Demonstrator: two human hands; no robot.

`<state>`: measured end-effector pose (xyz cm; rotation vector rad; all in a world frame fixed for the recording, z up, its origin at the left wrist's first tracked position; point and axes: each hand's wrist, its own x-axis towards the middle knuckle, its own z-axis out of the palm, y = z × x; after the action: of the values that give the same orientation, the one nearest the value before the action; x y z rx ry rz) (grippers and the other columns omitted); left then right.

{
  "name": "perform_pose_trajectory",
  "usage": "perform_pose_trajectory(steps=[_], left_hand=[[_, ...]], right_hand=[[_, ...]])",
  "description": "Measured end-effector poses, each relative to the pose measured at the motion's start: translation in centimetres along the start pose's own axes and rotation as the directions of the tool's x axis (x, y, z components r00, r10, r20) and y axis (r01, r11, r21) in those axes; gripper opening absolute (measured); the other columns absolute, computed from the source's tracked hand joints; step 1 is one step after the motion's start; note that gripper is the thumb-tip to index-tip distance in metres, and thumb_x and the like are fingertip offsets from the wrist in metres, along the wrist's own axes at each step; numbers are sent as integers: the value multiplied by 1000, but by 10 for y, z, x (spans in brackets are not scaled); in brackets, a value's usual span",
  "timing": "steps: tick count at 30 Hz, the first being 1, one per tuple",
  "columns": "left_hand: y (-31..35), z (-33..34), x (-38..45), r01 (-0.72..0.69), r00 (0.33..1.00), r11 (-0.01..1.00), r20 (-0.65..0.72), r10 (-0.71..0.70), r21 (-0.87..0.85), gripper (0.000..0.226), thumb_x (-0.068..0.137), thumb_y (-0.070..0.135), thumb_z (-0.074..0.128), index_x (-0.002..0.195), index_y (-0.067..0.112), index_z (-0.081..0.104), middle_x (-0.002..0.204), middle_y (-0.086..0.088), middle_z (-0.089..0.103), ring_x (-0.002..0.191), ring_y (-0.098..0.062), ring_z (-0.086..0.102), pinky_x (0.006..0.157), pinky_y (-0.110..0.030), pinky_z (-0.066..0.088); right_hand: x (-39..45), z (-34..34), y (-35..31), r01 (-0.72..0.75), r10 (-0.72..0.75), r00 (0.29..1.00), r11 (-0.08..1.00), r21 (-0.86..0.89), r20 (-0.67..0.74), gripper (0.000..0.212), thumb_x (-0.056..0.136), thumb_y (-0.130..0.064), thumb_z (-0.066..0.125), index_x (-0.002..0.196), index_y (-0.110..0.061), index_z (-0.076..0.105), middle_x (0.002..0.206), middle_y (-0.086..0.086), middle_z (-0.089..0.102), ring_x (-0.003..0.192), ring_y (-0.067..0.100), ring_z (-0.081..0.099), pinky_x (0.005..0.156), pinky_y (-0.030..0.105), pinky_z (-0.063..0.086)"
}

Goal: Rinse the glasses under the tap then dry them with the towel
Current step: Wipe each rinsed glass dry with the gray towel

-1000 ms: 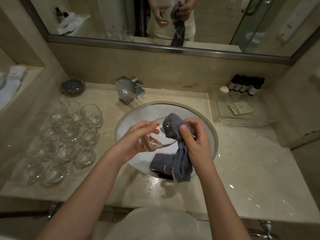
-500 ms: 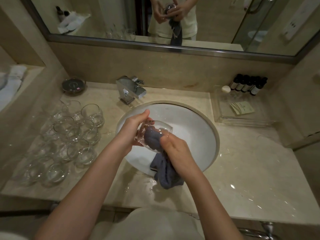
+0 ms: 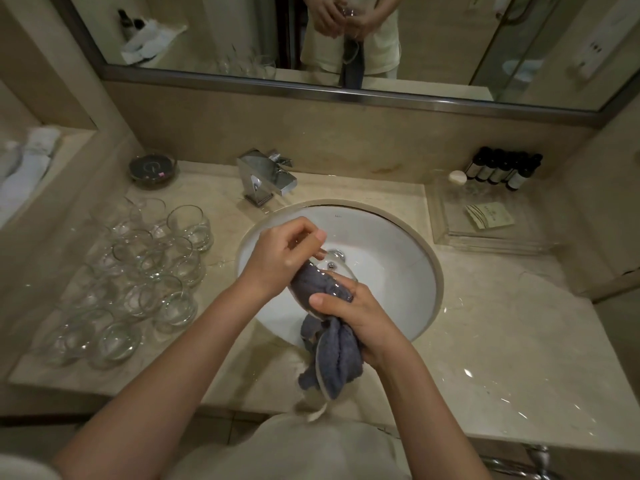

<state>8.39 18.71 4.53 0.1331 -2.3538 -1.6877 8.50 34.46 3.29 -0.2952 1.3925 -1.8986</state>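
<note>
Over the white sink (image 3: 391,258), my left hand (image 3: 280,258) grips the base end of a clear glass (image 3: 332,271) lying on its side. A grey towel (image 3: 332,355) is stuffed into the glass's mouth. My right hand (image 3: 356,313) grips the towel at the rim, and the rest of the cloth hangs down over the counter's front edge. The chrome tap (image 3: 266,178) stands behind the basin with no water visibly running. Several more clear glasses (image 3: 145,271) stand clustered on the counter to the left.
A dark round dish (image 3: 152,168) sits at the back left. A clear tray (image 3: 485,220) with a paper packet and small dark bottles (image 3: 502,168) is at the back right. The marble counter (image 3: 502,341) to the right is wet. A mirror hangs above.
The towel went from outside the glass to pushed into it. Both hands turned the glass and shifted slightly toward me; more towel now hangs below my right hand.
</note>
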Motion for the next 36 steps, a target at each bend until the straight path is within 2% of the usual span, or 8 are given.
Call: perform_pose_trajectory(steps=[4, 7, 13, 18, 21, 27, 33, 36], left_hand=[[18, -8, 9, 484, 844, 847, 138, -518, 220, 63, 85, 77, 37, 109, 24, 59, 92, 0, 66, 66, -19, 63, 59, -31, 50], [14, -11, 13, 354, 896, 867, 139, -422, 350, 56, 85, 70, 50, 87, 16, 65, 79, 1, 65, 62, -14, 55, 56, -30, 41], [2, -10, 7, -24, 993, 973, 122, -4, 229, 60, 70, 67, 48, 85, 12, 66, 80, -1, 69, 74, -13, 59, 71, -23, 43], [12, -10, 17, 464, 867, 873, 127, -482, 150, 54, 83, 77, 43, 107, 34, 63, 109, 10, 64, 90, -16, 57, 74, -30, 43], [9, -7, 20, 407, 897, 874, 63, -437, 267, 68, 65, 74, 54, 88, 12, 70, 93, -4, 71, 81, -20, 61, 72, -33, 44], [6, -6, 15, 129, 982, 987, 151, -113, -100, 41, 61, 58, 65, 79, 22, 67, 80, 5, 66, 82, -19, 64, 77, -30, 48], [22, -19, 29, 417, 810, 832, 266, -522, 365, 76, 69, 88, 40, 93, 22, 67, 76, 1, 64, 54, -17, 53, 50, -24, 39], [17, -11, 27, 301, 908, 870, 162, -386, 390, 55, 76, 70, 60, 90, 18, 69, 81, 8, 68, 69, -16, 58, 54, -27, 39]], right_hand=[[-1, 5, 1, 81, -101, 987, 985, -155, -126, 29, 79, -2, 70, 106, -12, 69, 87, -7, 74, 83, 5, 68, 78, 20, 51], [0, 7, -2, 61, -83, 990, 981, -185, -113, 32, 82, 1, 69, 112, -12, 68, 88, -9, 74, 85, 5, 67, 81, 22, 51], [3, -1, -1, -69, 70, 998, 963, 261, 7, 38, 61, -15, 75, 99, -17, 74, 95, 8, 73, 86, 18, 68, 79, 27, 54], [4, 8, 2, 41, -40, 986, 999, 0, -162, 34, 69, -11, 68, 103, -16, 70, 88, 0, 74, 86, 14, 67, 81, 27, 52], [6, 9, 1, 12, -12, 992, 1000, -5, -129, 39, 70, -13, 69, 109, -15, 68, 91, -2, 74, 88, 10, 68, 80, 22, 52], [6, 4, 5, -101, 65, 994, 838, 536, 86, 68, 42, -24, 96, 105, -10, 73, 101, 13, 73, 87, 20, 71, 75, 29, 58], [8, 9, 5, -28, 55, 993, 972, 232, -108, 44, 67, -11, 71, 110, -11, 66, 94, 6, 74, 85, 17, 67, 76, 25, 55], [8, 11, 6, -79, 101, 994, 941, 330, -50, 46, 64, -20, 83, 107, -11, 71, 98, 10, 73, 84, 16, 69, 76, 26, 56]])
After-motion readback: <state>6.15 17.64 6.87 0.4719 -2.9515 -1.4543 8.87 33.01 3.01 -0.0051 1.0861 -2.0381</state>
